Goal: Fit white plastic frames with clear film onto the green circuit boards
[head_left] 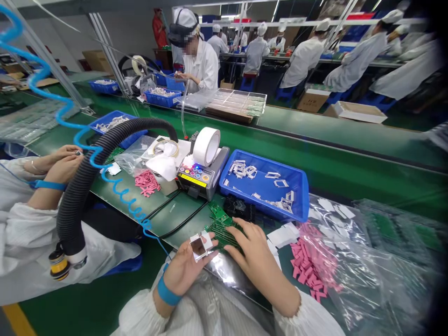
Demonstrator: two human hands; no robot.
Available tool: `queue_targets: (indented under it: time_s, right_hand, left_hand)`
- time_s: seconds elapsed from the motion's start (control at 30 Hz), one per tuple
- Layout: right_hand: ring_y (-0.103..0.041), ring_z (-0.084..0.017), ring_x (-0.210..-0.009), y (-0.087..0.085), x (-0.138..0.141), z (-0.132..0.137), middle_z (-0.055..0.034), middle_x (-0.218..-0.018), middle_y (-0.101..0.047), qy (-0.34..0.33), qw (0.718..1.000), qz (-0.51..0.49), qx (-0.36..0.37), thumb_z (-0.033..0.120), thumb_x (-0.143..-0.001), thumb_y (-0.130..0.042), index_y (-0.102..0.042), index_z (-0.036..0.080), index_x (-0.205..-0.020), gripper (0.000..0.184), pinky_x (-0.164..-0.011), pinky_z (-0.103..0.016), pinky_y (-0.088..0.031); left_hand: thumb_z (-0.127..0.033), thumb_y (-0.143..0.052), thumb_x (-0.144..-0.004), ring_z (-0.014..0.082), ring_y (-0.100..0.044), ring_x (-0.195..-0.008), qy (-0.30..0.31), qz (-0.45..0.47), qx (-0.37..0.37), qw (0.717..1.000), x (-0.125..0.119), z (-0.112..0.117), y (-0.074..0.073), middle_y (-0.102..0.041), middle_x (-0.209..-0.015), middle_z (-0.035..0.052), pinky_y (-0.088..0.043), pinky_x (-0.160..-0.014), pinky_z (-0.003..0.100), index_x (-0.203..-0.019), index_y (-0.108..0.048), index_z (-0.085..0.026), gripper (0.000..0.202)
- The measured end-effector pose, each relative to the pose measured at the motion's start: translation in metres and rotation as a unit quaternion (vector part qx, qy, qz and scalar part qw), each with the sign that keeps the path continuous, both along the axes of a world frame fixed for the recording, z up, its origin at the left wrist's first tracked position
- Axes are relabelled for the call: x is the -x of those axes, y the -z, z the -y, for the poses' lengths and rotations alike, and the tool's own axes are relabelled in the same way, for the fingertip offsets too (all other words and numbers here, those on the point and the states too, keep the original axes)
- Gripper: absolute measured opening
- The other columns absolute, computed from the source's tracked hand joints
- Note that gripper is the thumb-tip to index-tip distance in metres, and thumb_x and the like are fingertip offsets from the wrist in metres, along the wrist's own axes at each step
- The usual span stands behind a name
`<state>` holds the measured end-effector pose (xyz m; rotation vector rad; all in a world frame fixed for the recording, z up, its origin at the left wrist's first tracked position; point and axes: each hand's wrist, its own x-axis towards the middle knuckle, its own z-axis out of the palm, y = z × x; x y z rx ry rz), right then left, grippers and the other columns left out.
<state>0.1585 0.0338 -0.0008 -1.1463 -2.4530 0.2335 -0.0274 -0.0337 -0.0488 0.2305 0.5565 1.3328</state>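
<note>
My left hand [184, 268] is palm up and curled around a small square part [199, 245] with a white frame and a dark reddish centre. A blue wrist strap [167, 293] sits on that wrist. My right hand [257, 254] lies palm down with its fingers spread on a stack of green circuit boards [220, 223] at the table's front edge. Right of that hand lie small white pads [282, 235] and a heap of pink strips [310, 266] on clear plastic.
A blue tray [301, 186] with several white frames stands behind the boards. A tape dispenser [203, 173] with a white roll stands left of it. A black hose [87, 172] and a blue coiled air line [115, 186] hang at left. A co-worker's hands [59, 161] work at far left.
</note>
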Motion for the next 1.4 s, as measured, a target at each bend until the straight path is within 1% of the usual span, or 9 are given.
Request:
queue_targets:
  time_s: [0.27,0.5,0.6,0.8,0.93,1.07,1.17,1.27,1.4]
  right_hand:
    - [-0.059,-0.02,-0.094,-0.06,0.006,0.03,-0.0043,-0.097,-0.063,-0.046,0.983,-0.178,0.022,0.019,-0.087,-0.052,-0.054,0.026,-0.104,0.018,-0.099,-0.047,-0.033]
    - [-0.061,-0.019,-0.089,-0.065,0.019,0.029,-0.0023,-0.092,-0.067,-0.07,0.981,-0.178,0.006,0.018,-0.088,-0.052,-0.058,0.025,-0.1,0.015,-0.101,-0.05,-0.028]
    - [-0.063,-0.019,-0.087,-0.062,0.018,0.03,-0.001,-0.09,-0.071,-0.066,0.98,-0.18,-0.049,0.014,-0.086,-0.054,-0.059,0.025,-0.103,0.021,-0.102,-0.051,-0.027]
    - [-0.066,-0.017,-0.082,-0.051,0.016,0.033,-0.0036,-0.095,-0.073,-0.064,0.97,-0.217,-0.092,0.005,-0.079,-0.057,-0.061,0.024,-0.106,0.033,-0.089,-0.042,-0.043]
    - [-0.066,-0.017,-0.079,-0.048,0.022,0.03,-0.0012,-0.087,-0.072,-0.041,0.966,-0.255,-0.022,0.012,-0.081,-0.059,-0.064,0.025,-0.093,0.018,-0.081,-0.038,-0.049]
    - [-0.065,-0.016,-0.081,-0.048,0.025,0.028,-0.0037,-0.089,-0.071,-0.027,0.961,-0.273,0.041,0.018,-0.085,-0.056,-0.063,0.022,-0.1,0.017,-0.068,-0.031,-0.053]
    - [-0.066,-0.016,-0.082,-0.045,0.023,0.028,-0.0052,-0.093,-0.072,-0.049,0.967,-0.249,-0.03,0.012,-0.084,-0.056,-0.063,0.021,-0.101,0.02,-0.076,-0.034,-0.052]
    - [-0.067,-0.017,-0.081,-0.041,0.019,0.029,-0.0066,-0.094,-0.073,-0.048,0.969,-0.216,-0.107,0.008,-0.08,-0.06,-0.064,0.02,-0.102,0.025,-0.081,-0.038,-0.05]
    - [-0.067,-0.016,-0.081,-0.036,0.018,0.028,-0.0056,-0.096,-0.073,-0.049,0.97,-0.206,-0.12,0.009,-0.081,-0.059,-0.065,0.021,-0.102,0.025,-0.081,-0.037,-0.049]
  left_hand:
    - [-0.054,-0.071,-0.064,0.0272,-0.059,-0.097,0.088,-0.039,-0.113,0.989,-0.004,0.008,-0.054,-0.063,-0.105,0.0097,-0.041,-0.092,0.045,-0.08,-0.073,-0.019,0.039]
    - [-0.059,-0.07,-0.061,0.0207,-0.052,-0.083,0.142,-0.159,-0.153,0.965,-0.004,0.009,-0.084,-0.058,-0.096,0.0098,-0.04,-0.074,0.032,-0.074,-0.074,-0.017,0.044]
    - [-0.055,-0.071,-0.062,0.0185,-0.05,-0.08,0.139,-0.141,-0.129,0.972,-0.007,0.01,-0.087,-0.055,-0.095,0.0081,-0.039,-0.068,0.029,-0.077,-0.074,-0.017,0.041]
    - [-0.055,-0.072,-0.062,0.0138,-0.045,-0.071,0.11,-0.109,-0.105,0.982,-0.014,0.009,-0.085,-0.049,-0.086,0.0053,-0.039,-0.064,0.027,-0.077,-0.072,-0.015,0.042]
    - [-0.056,-0.07,-0.063,0.0151,-0.046,-0.073,0.117,-0.094,-0.081,0.985,-0.014,0.009,-0.083,-0.049,-0.087,0.0063,-0.04,-0.067,0.029,-0.078,-0.071,-0.015,0.044]
    - [-0.056,-0.069,-0.064,0.0187,-0.048,-0.081,0.12,-0.112,-0.096,0.982,-0.013,0.009,-0.084,-0.05,-0.097,0.0091,-0.041,-0.073,0.031,-0.076,-0.072,-0.014,0.044]
    - [-0.056,-0.069,-0.065,0.017,-0.048,-0.079,0.121,-0.107,-0.088,0.983,-0.014,0.009,-0.085,-0.048,-0.093,0.0073,-0.04,-0.068,0.029,-0.076,-0.071,-0.013,0.044]
    - [-0.054,-0.068,-0.067,0.0164,-0.049,-0.08,0.12,-0.093,-0.074,0.986,-0.014,0.009,-0.083,-0.049,-0.09,0.0063,-0.041,-0.074,0.029,-0.079,-0.071,-0.013,0.043]
    - [-0.049,-0.069,-0.069,0.0182,-0.053,-0.086,0.106,-0.076,-0.055,0.99,-0.013,0.009,-0.079,-0.055,-0.089,0.0064,-0.042,-0.085,0.033,-0.082,-0.071,-0.013,0.038]
